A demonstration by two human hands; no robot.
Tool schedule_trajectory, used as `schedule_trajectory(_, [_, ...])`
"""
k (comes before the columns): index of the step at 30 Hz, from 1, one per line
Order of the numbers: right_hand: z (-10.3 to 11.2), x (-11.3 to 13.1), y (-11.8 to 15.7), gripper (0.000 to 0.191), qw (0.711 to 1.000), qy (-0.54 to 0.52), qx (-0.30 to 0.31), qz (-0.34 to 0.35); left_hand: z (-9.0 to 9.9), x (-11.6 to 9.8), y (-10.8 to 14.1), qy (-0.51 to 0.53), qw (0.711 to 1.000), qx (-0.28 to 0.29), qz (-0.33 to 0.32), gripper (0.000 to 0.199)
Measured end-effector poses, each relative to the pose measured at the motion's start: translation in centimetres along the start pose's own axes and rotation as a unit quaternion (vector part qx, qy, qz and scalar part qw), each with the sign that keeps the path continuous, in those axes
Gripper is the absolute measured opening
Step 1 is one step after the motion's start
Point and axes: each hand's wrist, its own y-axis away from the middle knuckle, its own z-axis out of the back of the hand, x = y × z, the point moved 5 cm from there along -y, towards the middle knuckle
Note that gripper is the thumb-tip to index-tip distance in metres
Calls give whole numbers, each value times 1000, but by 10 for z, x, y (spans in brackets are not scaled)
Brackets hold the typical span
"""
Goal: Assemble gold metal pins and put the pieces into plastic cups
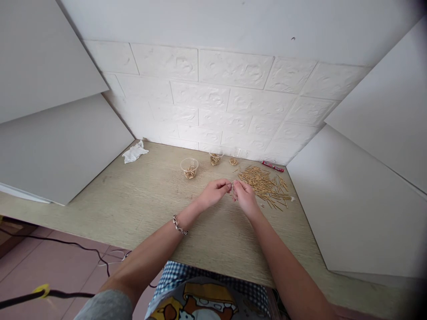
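My left hand (217, 192) and my right hand (244, 195) meet over the middle of the table, fingertips pinched close together. Between them shows a small, thin, shiny piece (232, 183), too small to name; both hands appear closed on it. Just beyond my right hand lies a loose pile of thin gold-coloured metal rods (263, 184). Past my left hand stands a clear plastic cup (189, 169) with small gold pieces in its bottom. Two more clear cups, one in the middle (215, 158) and one on the right (234, 161), hold similar gold pieces near the wall.
A red marker-like tube (272, 166) lies by the wall behind the rods. Crumpled white tissue (134, 152) rests at the back left of the wooden table (150, 200). Grey-white panels enclose the left (66, 151) and right (363, 204) sides. Black cable (73, 244) runs below.
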Motion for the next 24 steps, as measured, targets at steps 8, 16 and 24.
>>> schedule_trajectory(8, [-3, 3, 2, 33, 999, -42, 17, -16, 5, -7, 4, -205, 975, -42, -73, 24])
schedule_trajectory(16, [-5, 2, 3, 35, 997, -76, 11, -31, 2, -12, 6, -307, 937, -61, -155, 21])
schedule_trajectory(24, [-3, -1, 0, 33, 999, -43, 4, -22, 3, -10, 6, -171, 981, -57, -74, 24])
